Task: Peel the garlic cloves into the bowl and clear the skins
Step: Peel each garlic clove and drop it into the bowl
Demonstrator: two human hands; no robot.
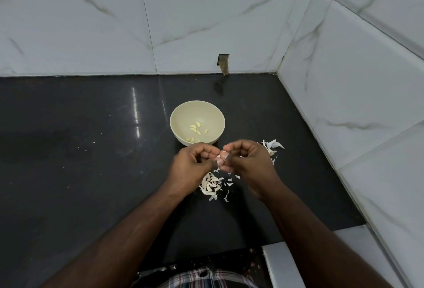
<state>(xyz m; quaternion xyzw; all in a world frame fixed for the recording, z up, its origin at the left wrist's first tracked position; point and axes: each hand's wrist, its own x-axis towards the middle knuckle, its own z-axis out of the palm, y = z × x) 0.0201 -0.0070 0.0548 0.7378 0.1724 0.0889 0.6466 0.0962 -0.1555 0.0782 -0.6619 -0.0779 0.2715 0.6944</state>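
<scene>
Glossy black stone bench (91, 150): carries everything; skins could slide off its near edge if swept carelessly.

Cream round bowl (181, 113): mid-bench toward the back edge, holding several peeled pale yellow garlic cloves (195, 130); a flicked skin could land among them.

Heap of white papery garlic skins (210, 186): near the front edge, more toward the right edge; light, likely to scatter.

Left hand (192, 166), right hand (246, 161): each grip pinched on one small partly skinned garlic clove (220, 155), held above the bench just in front of the bowl; it may slip and drop among the skins.

Left hand (193, 163) and right hand (246, 161) pinch a garlic clove (220, 156) near the bowl (183, 113).
</scene>
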